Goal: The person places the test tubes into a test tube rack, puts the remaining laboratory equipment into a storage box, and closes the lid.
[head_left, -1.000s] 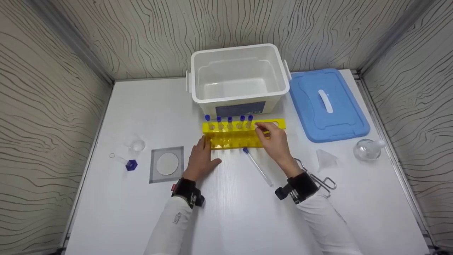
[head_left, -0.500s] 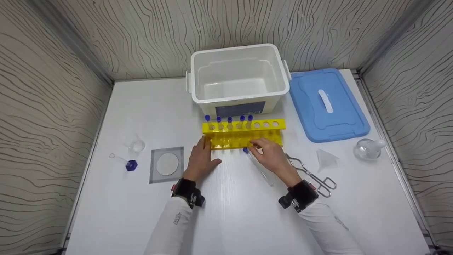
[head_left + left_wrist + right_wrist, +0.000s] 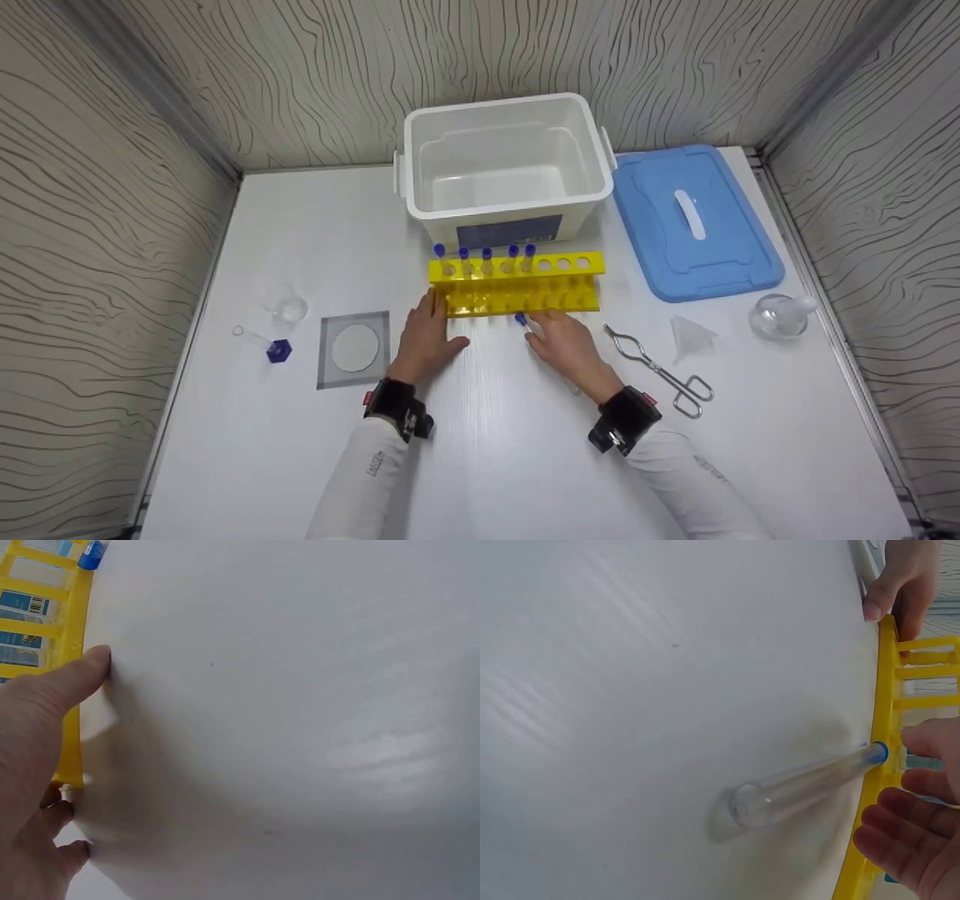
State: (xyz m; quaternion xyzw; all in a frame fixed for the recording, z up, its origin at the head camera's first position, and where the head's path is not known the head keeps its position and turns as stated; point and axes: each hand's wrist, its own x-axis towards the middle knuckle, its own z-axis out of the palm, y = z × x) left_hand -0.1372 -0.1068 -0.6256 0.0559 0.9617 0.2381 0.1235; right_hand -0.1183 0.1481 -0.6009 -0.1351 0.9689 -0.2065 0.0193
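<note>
In the head view my left hand (image 3: pixel 426 337) rests at the left end of the yellow test tube rack (image 3: pixel 517 303), fingers against its side and thumb spread out. The rack holds several blue-capped test tubes (image 3: pixel 487 259) in its left holes. My right hand (image 3: pixel 564 341) hovers over a loose test tube lying on the table, covering most of it; its blue cap (image 3: pixel 520 319) peeks out by the rack's front edge. From the right wrist, the loose test tube (image 3: pixel 802 784) shows whole, and the loosely bent fingers (image 3: pixel 900 829) are beside its cap, apart from it.
Behind the rack stands a white bin (image 3: pixel 510 217), with its blue lid (image 3: pixel 697 225) to the right. Crucible tongs (image 3: pixel 656 367), a funnel (image 3: pixel 691 339) and a glass bottle (image 3: pixel 776 316) lie rightward. On the left are a gauze mat (image 3: pixel 354 349), a beaker (image 3: pixel 289 307) and a measuring cylinder (image 3: pixel 277 350).
My right hand has come down from the rack's right holes to the loose test tube, moving toward me. The left hand, the rack and the tubes have stayed put.
</note>
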